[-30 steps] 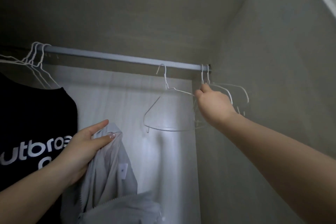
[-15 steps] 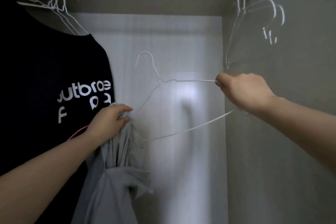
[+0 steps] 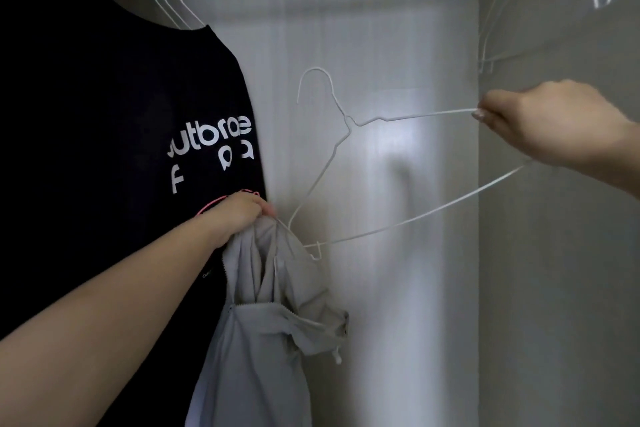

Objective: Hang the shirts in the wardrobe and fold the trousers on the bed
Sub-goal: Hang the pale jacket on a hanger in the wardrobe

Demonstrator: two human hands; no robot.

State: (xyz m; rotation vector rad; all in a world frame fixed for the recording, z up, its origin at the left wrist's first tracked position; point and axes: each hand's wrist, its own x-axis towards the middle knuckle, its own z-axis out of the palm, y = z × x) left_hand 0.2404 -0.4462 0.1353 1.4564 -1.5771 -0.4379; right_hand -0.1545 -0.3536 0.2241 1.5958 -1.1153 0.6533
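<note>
Fingers (image 3: 485,107) pinch wire hanger (image 3: 346,125); L hand (image 3: 239,215) grips grey shirt (image 3: 263,340).

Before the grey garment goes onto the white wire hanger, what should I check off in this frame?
1. Right hand grips the white wire hanger at its end: ok.
2. Left hand holds the grey garment bunched at the top: ok.
3. Hanger off the rail, hook free: ok.
4. Hanger's low end tucked into the garment: ok.
5. Neck opening spread for the hanger: not ok.
6. Free rail space beside the black shirt: cannot tell.
</note>
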